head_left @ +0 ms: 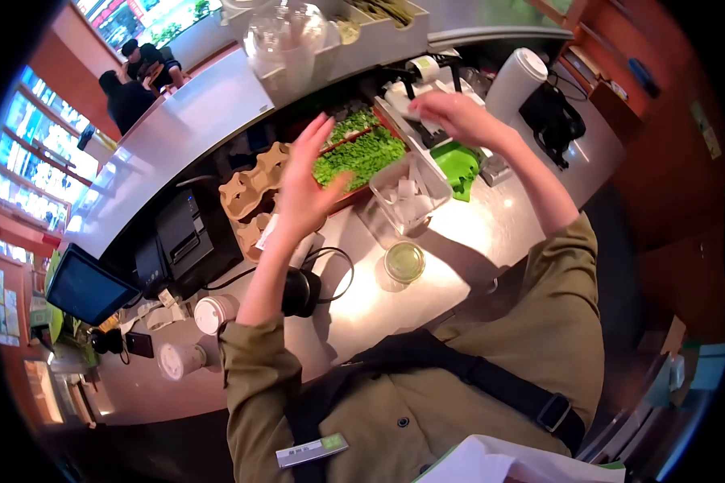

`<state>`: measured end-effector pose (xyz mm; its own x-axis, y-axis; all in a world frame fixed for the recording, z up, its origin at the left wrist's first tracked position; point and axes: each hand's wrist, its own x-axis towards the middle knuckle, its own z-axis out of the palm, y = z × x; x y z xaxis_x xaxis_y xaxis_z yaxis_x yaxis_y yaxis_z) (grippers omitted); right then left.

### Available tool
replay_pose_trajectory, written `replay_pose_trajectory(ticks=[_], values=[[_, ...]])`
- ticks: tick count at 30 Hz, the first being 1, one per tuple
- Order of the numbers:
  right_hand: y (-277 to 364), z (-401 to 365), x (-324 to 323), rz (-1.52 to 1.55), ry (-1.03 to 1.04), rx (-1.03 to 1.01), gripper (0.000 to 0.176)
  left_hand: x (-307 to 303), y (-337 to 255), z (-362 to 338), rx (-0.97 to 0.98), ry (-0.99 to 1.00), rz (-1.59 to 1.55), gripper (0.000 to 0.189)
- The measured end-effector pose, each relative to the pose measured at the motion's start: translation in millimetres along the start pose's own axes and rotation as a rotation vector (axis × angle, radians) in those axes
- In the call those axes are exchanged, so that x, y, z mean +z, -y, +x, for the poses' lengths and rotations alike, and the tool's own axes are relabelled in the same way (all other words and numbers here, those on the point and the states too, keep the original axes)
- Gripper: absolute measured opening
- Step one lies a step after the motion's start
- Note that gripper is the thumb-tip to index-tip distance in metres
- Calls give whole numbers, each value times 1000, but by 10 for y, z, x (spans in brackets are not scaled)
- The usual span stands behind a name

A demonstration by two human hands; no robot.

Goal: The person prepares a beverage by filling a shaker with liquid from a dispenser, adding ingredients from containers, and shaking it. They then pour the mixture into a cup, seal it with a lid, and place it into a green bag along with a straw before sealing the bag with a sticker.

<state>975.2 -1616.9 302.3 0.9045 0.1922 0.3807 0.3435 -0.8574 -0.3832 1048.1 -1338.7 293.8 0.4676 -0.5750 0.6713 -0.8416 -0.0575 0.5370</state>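
My left hand [304,181] is raised over the counter with fingers stretched and thumb apart, holding nothing. Just beyond it lies a tray of chopped green leaves [362,158]. My right hand [457,117] is over a white device [415,97] at the back right, its fingers bent together; what they hold, if anything, is hidden. A clear plastic container [411,193] with white pieces inside sits between my forearms. Nearer to me stands a small round cup [404,262] with a green top. A bright green cloth-like item [457,167] lies below my right hand.
Cardboard cup carriers [254,183] and a black printer [187,233] stand at left, near a dark screen [91,283]. Two lidded cups [212,315] stand at the left front. A tall white cylinder [517,80] stands at right. Two people [129,97] sit beyond the raised ledge [169,129].
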Motion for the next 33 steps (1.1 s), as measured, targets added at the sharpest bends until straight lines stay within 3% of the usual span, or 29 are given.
replay_pose_trajectory(ticks=[3,4,5,7,8,10,11,14,15,16,17,18,19,20,22,23,26,28,30,33], values=[[746,247,-177,228,284,-183,15,187,-66,74,-69,13,-421,67],[816,362,-166,235,327,-246,15,134,-55,58,-126,98,-561,64],[912,485,-174,272,277,-269,15,24,-6,-28,-316,108,-613,51],[1093,760,-219,206,61,-379,22,-253,-26,-299,-463,-176,-698,30],[1096,949,-167,-44,-228,-425,30,-396,-66,-479,-457,-315,-589,26],[1111,1437,-134,-448,-514,-297,52,-653,-199,-953,-528,-550,-387,15],[1134,1649,-122,-551,-339,10,67,-770,-264,-1229,-550,-600,-294,12],[1356,1829,-178,-540,-260,230,74,-1135,-502,-2069,-715,-608,-34,10],[1264,1887,-243,-420,-165,238,84,-1258,-596,-2266,-696,-604,61,8],[1334,1846,-313,-358,-154,168,83,-1420,-623,-2538,-617,-500,318,7],[1226,1866,-321,-328,-200,79,82,-1538,-743,-2754,-801,-529,250,7],[1286,1822,-338,-288,-344,31,81,-1655,-869,-2817,-851,-539,313,4],[1134,1823,-314,-449,-496,-63,79,-1744,-896,-2934,-906,-519,365,4],[951,1928,-341,-463,-551,-216,77,-1841,-963,-3066,-987,-503,429,4],[1012,1915,-404,-486,-588,-171,74,-1972,-988,-3208,-982,-530,475,8],[913,2030,-373,-394,-580,-197,71,-2034,-950,-3281,-1079,-531,418,10],[1289,2029,-143,119,-443,-332,63,-2292,-744,-3452,-1076,-506,347,12],[2264,1836,298,331,-250,-309,71,-2515,-457,-3626,-1137,-525,186,14],[3100,1764,937,467,33,-385,73,-2793,-131,-3731,-1118,-848,49,16],[3927,1770,2060,627,448,-543,78,-2931,238,-3981,-1017,-1084,60,20]])
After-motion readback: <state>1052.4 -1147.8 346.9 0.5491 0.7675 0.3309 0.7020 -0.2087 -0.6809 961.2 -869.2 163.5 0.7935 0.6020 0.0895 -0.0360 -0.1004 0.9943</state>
